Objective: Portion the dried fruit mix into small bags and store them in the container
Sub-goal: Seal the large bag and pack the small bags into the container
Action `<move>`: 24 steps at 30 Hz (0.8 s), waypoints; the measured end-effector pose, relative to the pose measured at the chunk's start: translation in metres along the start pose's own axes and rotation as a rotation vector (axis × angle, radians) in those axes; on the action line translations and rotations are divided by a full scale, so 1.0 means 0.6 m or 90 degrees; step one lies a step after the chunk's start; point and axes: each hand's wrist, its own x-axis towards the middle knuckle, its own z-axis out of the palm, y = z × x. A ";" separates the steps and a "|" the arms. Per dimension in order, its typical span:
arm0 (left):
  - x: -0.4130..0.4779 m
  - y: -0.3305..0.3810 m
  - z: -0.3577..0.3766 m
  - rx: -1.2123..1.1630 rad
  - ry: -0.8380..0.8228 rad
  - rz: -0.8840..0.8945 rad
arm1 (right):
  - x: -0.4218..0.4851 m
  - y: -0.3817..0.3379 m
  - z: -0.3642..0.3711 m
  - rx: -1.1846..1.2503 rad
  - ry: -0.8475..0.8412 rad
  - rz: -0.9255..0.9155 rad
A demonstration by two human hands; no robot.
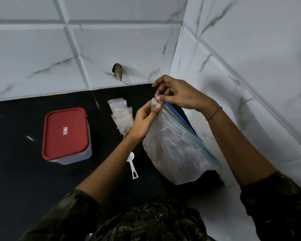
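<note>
White marble-look tiles cover the wall (111, 40) at the far side and on the right, meeting in a corner. Below them lies the black glossy surface (16, 171), which carries everything. The biggest thing on it is a large frosted zip bag (174, 150), standing at the right, close to the right-hand wall, with its blue and green zip strip running from near right up to far left; dark contents show dimly through the plastic, too blurred to name. To the left, well apart from it, stands a clear rectangular container (76, 158) with its red lid (65, 134) on. Both hands meet at the far end of the zip strip: the left hand (142, 122) pinches that corner between thumb and fingers from the left, and the right hand (179, 96) pinches the strip just beside it from above, fingers curled. Dark patterned sleeves cover both upper arms. Between the container and the large bag, a fanned stack of small bags (120, 110) lies flat, its near end behind the left hand, where brownish pieces show in one of them. Nearer, a white scoop (131, 162) lies beside the left forearm. A thin beaded bracelet (214, 113) circles the right wrist.
</note>
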 end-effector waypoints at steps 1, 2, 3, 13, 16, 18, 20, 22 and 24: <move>0.004 0.006 0.003 0.015 0.005 0.012 | -0.013 -0.004 -0.004 0.009 0.018 0.011; 0.007 0.007 0.004 0.023 0.021 0.022 | -0.030 -0.006 -0.006 0.022 0.030 0.033; 0.010 0.006 0.003 0.019 0.038 0.031 | -0.049 -0.007 -0.007 0.034 0.025 0.069; 0.004 0.013 -0.017 -0.034 0.233 -0.014 | -0.185 0.080 -0.007 -0.166 -0.012 0.234; -0.001 0.016 -0.036 -0.071 0.256 0.004 | -0.183 0.095 -0.034 -0.088 0.181 0.237; -0.005 0.015 -0.043 -0.083 0.257 0.002 | -0.173 0.104 -0.034 -0.075 0.277 0.247; -0.009 0.013 -0.045 -0.073 0.284 -0.014 | -0.160 0.107 -0.021 -0.111 0.329 0.241; -0.013 0.009 -0.046 -0.059 0.319 -0.044 | -0.155 0.100 -0.003 -0.248 0.376 0.163; -0.015 0.006 -0.048 -0.046 0.341 -0.072 | -0.156 0.086 0.017 -0.360 0.439 0.050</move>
